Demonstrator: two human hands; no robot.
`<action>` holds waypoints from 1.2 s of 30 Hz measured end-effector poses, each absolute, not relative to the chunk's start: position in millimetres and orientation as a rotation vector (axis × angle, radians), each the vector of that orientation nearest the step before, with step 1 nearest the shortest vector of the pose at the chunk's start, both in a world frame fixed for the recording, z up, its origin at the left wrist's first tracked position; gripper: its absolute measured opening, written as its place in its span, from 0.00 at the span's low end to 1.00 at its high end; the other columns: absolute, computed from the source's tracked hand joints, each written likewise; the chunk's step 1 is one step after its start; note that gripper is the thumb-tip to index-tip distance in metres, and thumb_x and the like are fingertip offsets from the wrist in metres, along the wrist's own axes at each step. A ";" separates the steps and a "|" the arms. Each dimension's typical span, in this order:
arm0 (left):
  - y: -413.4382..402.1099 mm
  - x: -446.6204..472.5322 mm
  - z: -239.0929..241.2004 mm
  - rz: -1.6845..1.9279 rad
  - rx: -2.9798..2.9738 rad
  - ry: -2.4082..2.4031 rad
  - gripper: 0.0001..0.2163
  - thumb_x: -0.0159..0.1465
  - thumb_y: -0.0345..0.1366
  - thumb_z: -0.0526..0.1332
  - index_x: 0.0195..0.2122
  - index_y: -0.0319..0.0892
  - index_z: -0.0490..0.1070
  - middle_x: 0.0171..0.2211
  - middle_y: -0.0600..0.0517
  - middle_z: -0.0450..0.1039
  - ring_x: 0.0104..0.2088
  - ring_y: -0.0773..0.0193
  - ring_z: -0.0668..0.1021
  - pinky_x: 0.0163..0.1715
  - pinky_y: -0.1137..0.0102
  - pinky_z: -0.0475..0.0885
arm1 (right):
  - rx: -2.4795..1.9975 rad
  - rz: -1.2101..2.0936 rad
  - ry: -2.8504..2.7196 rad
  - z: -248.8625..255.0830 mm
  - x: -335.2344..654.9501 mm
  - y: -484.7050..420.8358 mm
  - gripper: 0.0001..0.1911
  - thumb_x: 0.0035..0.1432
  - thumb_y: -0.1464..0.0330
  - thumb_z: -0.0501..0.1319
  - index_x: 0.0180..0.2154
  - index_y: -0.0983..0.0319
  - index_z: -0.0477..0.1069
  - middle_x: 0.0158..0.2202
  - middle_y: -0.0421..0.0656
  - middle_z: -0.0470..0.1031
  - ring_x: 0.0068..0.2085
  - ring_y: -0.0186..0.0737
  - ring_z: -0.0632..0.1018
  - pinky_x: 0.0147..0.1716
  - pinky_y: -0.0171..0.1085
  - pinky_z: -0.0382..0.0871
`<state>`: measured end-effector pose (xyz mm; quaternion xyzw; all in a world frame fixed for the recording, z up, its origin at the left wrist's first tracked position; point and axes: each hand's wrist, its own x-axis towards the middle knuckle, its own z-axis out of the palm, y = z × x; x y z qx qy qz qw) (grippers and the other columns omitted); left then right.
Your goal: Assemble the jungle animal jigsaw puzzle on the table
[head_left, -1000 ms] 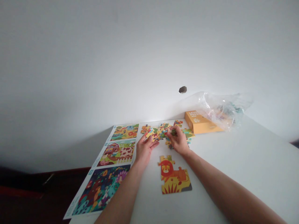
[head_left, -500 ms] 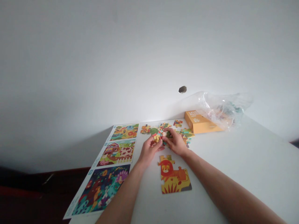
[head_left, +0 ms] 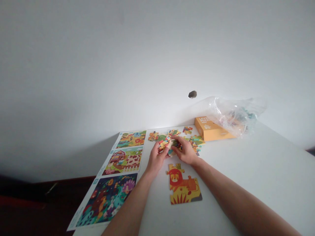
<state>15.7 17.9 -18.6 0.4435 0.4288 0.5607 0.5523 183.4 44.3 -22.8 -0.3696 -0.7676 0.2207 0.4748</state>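
- Head view: left hand [head_left: 156,159] pinched some puzzle pieces [head_left: 163,145] between thumb and fingers, about 11 o'clock from the lion section [head_left: 183,187].
- Right hand [head_left: 187,152] curled in at their 3 o'clock, thumb and index slightly apart; couldn't tell if it gripped anything.
- Pieces looked like light, stiff card, probably slick-faced; I'd have held them by the edges, since tabs could crease.
- Lion section lay flat on the table [head_left: 228,170], 6 o'clock-ish.

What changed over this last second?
The left hand moved right and the right hand slightly left, bringing them closer together at the colourful cardboard puzzle pieces the left still holds. The partly assembled red-maned lion puzzle and orange cardboard box stayed put.
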 end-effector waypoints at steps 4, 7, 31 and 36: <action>19.1 15.1 -19.4 1.376 1.110 1.009 0.18 0.54 0.41 0.71 0.44 0.42 0.73 0.46 0.45 0.76 0.44 0.54 0.79 0.40 0.66 0.77 | -0.904 0.494 -1.841 -24.4 182.6 45.1 0.18 0.58 0.70 0.59 0.52 0.59 0.67 0.40 0.45 0.74 0.36 0.41 0.74 0.37 0.39 0.69; 23.4 12.0 -23.7 1.452 1.218 1.058 0.15 0.54 0.39 0.71 0.40 0.40 0.74 0.43 0.45 0.77 0.46 0.55 0.78 0.46 0.67 0.75 | -0.864 0.437 -1.853 -21.7 182.8 44.3 0.15 0.60 0.70 0.58 0.50 0.59 0.68 0.42 0.46 0.73 0.41 0.43 0.73 0.41 0.41 0.69; 28.6 1.6 -38.3 1.457 1.569 1.299 0.12 0.62 0.40 0.63 0.45 0.42 0.71 0.43 0.48 0.77 0.43 0.60 0.79 0.46 0.67 0.74 | -0.929 0.352 -1.945 -25.9 183.0 49.9 0.13 0.64 0.69 0.57 0.51 0.59 0.69 0.42 0.47 0.75 0.43 0.43 0.74 0.44 0.40 0.68; 30.4 0.2 -39.1 1.477 1.568 1.363 0.11 0.61 0.38 0.63 0.44 0.42 0.72 0.43 0.48 0.76 0.42 0.60 0.79 0.48 0.65 0.74 | -0.910 0.305 -2.024 -24.8 183.2 51.6 0.14 0.66 0.72 0.54 0.51 0.58 0.72 0.42 0.47 0.76 0.42 0.44 0.73 0.43 0.41 0.67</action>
